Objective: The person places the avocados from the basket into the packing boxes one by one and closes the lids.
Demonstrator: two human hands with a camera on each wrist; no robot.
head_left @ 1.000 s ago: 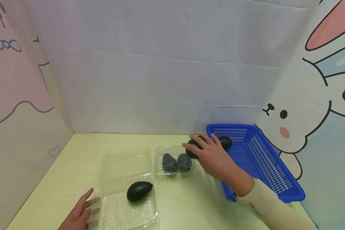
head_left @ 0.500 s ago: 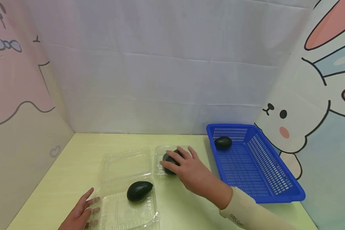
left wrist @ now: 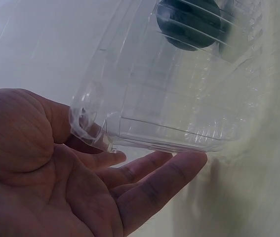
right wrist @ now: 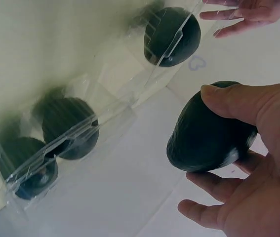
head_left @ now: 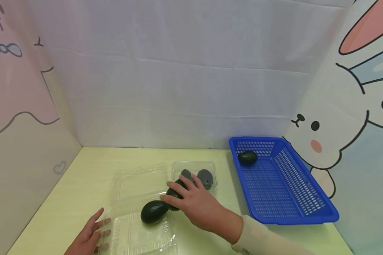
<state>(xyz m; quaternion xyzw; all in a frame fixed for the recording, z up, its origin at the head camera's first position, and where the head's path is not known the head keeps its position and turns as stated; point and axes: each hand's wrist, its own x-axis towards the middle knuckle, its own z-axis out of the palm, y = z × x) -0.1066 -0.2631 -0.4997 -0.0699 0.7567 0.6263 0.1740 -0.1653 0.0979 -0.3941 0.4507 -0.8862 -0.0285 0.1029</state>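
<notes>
My right hand [head_left: 201, 205] grips a dark green avocado [right wrist: 211, 131] between thumb and fingers, above the table. Just beyond it in the head view, a second avocado [head_left: 154, 211] lies in the open clear plastic clamshell box [head_left: 131, 235], whose lid [head_left: 140, 184] is folded back. My left hand [head_left: 88, 236] stays at the left side of this box, its fingers mostly straight against the clear wall [left wrist: 154, 143]. Behind my right hand, a smaller closed clear box [head_left: 193, 165] contains two avocados [right wrist: 70, 128], partly hidden in the head view.
A blue plastic basket [head_left: 298, 219] stands on the right with one avocado [head_left: 247, 158] in its far left corner. The pale yellow table [head_left: 99, 159] ends at a white cloth wall [head_left: 178, 88], with printed cartoon panels on both sides.
My right hand has carried its avocado from the basket's left rim leftward and nearer, over the closed box, to beside the open box. My left hand has not visibly moved.
</notes>
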